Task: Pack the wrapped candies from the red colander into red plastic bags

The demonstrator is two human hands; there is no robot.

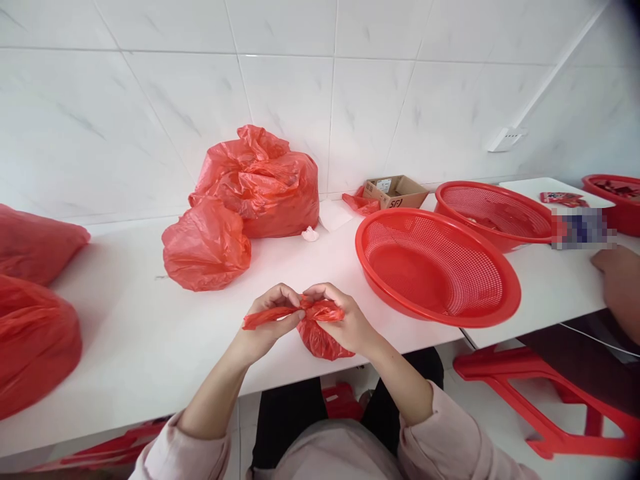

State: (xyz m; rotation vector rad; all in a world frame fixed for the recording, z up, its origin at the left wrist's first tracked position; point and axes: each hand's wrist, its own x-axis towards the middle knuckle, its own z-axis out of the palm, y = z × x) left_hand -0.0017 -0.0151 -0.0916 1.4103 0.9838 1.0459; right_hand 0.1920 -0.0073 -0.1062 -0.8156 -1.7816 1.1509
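Note:
A small red plastic bag point(324, 341) rests near the front edge of the white table, its body rounded and its top gathered. My left hand point(274, 317) pinches one twisted end of the bag, which sticks out to the left past the fingers. On the other end my right hand point(339, 315) is closed, thumb and fingers near the gathered neck. Both hands meet at the neck, so part of it is hidden. What the bag holds cannot be seen. Just right of my hands stands a large red plastic basket point(415, 267) with perforated sides.
Behind are a large full red bag point(280, 193) and a smaller one point(207, 247). More red bags point(35, 340) lie at left. A small cardboard box point(400, 195) and a second red basket point(493, 207) stand at back right. Another person's arm point(623, 287) and a red stool point(525, 373) are at right.

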